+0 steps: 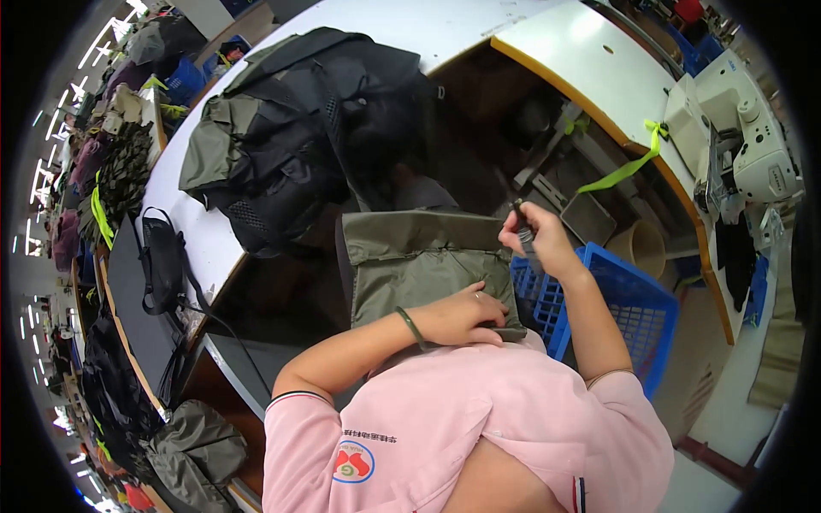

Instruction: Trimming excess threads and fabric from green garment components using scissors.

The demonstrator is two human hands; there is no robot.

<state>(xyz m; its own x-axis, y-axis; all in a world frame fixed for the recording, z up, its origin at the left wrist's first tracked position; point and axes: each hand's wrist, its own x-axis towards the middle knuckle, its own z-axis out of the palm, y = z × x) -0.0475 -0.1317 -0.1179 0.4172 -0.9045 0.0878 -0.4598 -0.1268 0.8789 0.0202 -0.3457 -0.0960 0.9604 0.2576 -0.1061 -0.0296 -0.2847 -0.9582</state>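
White worktable (445, 30) surfaces curve across the upper part of the view, bearing a large heap of black and olive bags (316, 128) toward the left and a pale sewing machine (761, 145) at the far right. Below the right-hand tabletop, a blue plastic crate (640, 321) with latticed walls stands beside the person's right forearm. Olive fabric (419, 278), creased and seamed across its upper part, lies at the person's lap, between the heap and the pink shirt (505, 385). Left hand (470, 316) rests on its lower right part, fingers slightly bent; whether they pinch the cloth, I cannot tell. Right hand (547, 244), raised near the fabric's upper right corner, clasps a small dark tool (523, 224), its lower end blurred. A dark green bangle (410, 329) circles the left wrist.
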